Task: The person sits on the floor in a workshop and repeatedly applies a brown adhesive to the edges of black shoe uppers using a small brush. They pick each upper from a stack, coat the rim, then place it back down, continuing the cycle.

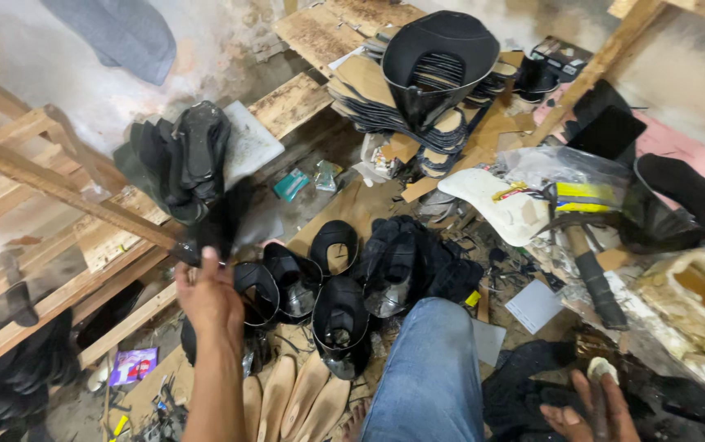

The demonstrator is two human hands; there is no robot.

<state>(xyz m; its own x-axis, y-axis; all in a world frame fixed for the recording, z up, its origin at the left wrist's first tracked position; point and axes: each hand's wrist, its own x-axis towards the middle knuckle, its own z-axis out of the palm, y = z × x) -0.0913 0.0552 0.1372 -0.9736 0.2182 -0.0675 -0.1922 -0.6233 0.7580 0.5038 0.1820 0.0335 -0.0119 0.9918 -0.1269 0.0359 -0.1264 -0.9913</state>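
Now the left hand is closed around a black shoe piece near the wooden rack. Just beside lie more black shoe uppers and tan soles. The right hand rests with fingers apart on black cloth, past the person's blue knee.

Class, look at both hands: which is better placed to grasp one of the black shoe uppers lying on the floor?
Probably the left hand: it reaches out right beside the black shoe uppers. The right hand rests low, beyond the knee.
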